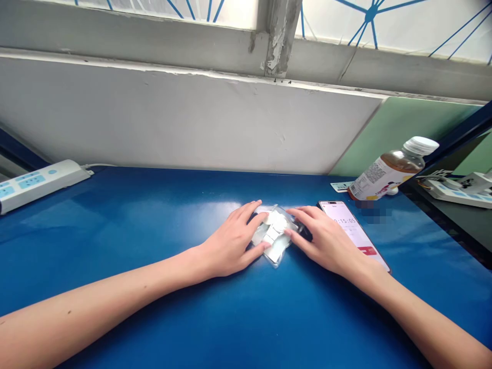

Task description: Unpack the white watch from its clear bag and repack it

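A small clear plastic bag with white pieces inside [274, 233] lies on the blue table between my hands. At its left side is my left hand [236, 241], its fingers apart and the tips touching the bag's edge. My right hand [323, 236] reaches in from the other side with spread fingers, the tips at the bag's right edge. Under the right fingers a small black object [306, 233] shows in part; I cannot make out what it is. Neither hand is closed around the bag.
A phone [348, 220] with a timer showing lies beside my right wrist, which covers part of it. Behind it stands a tilted-looking drink bottle [384, 174] by a small card [340, 187]. Power strips lie at left [42, 184] and right [453, 192]. A wall borders the table's back.
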Motion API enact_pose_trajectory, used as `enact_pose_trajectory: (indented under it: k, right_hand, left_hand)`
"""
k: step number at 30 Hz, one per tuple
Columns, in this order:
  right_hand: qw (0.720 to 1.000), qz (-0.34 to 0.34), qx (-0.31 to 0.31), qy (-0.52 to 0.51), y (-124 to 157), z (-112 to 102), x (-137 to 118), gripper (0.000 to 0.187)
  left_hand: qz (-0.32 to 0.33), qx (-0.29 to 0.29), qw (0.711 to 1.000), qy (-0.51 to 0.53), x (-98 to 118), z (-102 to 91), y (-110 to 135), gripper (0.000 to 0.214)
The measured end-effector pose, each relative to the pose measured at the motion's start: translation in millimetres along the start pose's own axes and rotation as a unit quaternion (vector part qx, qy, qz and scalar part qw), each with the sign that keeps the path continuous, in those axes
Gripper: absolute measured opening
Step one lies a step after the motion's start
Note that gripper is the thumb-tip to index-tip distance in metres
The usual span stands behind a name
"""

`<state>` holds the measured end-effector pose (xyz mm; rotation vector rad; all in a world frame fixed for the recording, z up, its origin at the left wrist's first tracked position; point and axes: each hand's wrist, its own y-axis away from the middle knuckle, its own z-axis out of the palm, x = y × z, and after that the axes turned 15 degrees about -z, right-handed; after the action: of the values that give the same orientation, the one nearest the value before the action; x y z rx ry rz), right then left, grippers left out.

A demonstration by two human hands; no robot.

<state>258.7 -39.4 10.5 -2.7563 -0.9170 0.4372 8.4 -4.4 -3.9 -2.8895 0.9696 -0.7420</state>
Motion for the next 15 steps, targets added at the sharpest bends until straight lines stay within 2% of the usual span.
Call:
enact_pose_trajectory:
  k: [2,4,9,12,15]
  right_hand:
    - [1.0,0.023,0.007,0.004,-0.7,0.9,2.3,0.042]
    - [1.0,0.019,-0.002,0.007,-0.9,1.4,3.1,0.04]
    - [0.999,0.009,-0.003,0.035,0.5,-1.8,-0.2,0.04]
    - [1.0,0.005,-0.008,0.027,0.0,-8.4,0.5,0.043]
    - [0.998,-0.034,-0.026,0.041,-1.8,-14.7,3.4,0.045]
  left_hand:
    - [-0.005,0.009,1.0,-0.001,0.0,0.3,-0.2,0.044]
    - [-0.01,0.009,1.0,-0.003,-0.6,1.4,-0.5,0.042]
    - [-0.01,-0.008,1.0,-0.012,-3.8,2.8,-0.9,0.067]
    - [-0.024,-0.037,0.999,-0.014,-4.8,-1.2,-2.6,0.067]
    - [-0.033,-0.065,0.997,-0.028,-4.9,-7.1,-5.5,0.068]
